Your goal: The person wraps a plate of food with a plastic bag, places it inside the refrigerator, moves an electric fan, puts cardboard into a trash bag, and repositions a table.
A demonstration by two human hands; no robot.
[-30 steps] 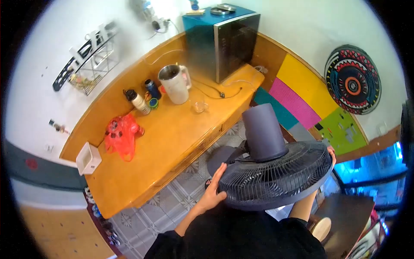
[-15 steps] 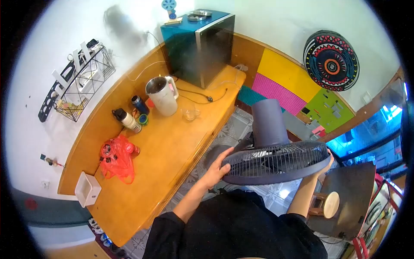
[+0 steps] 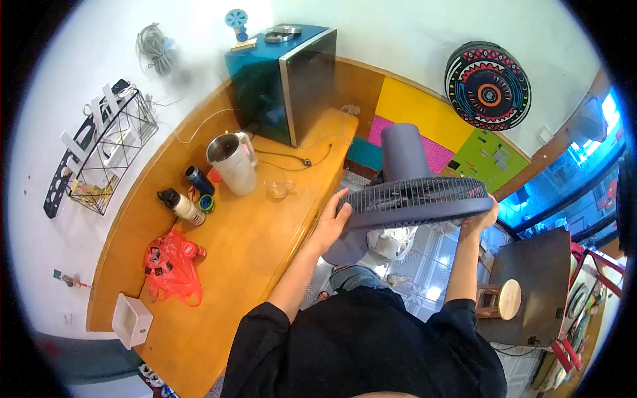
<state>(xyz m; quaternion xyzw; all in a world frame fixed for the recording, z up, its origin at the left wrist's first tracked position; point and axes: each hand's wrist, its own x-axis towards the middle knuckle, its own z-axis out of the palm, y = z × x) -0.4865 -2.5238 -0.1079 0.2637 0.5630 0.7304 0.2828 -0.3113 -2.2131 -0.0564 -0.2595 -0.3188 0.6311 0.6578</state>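
Observation:
A dark grey fan (image 3: 415, 211) is held up in front of my body, its round wire grille tilted and its cylindrical motor housing (image 3: 403, 152) pointing away from me. My left hand (image 3: 332, 222) grips the left rim, with the thumb on the near side. On the opposite rim, my right hand (image 3: 484, 215) is wrapped around the edge. Below the fan head, near the table edge, a grey rounded part (image 3: 346, 249) shows partly. The stand is mostly hidden behind the head.
On the wooden table (image 3: 232, 285) are a large jug (image 3: 232, 166), a glass cup (image 3: 279, 190), bottles (image 3: 180, 205), a red plastic bag (image 3: 172, 268) and a dark cabinet (image 3: 285, 86). A wooden stool (image 3: 509, 300) stands right; a white bag (image 3: 393, 242) lies on the floor.
The fan and both hands have risen away from my body, with the arms stretched further. The white bag and my leg now show beneath the fan. The view has shifted slightly.

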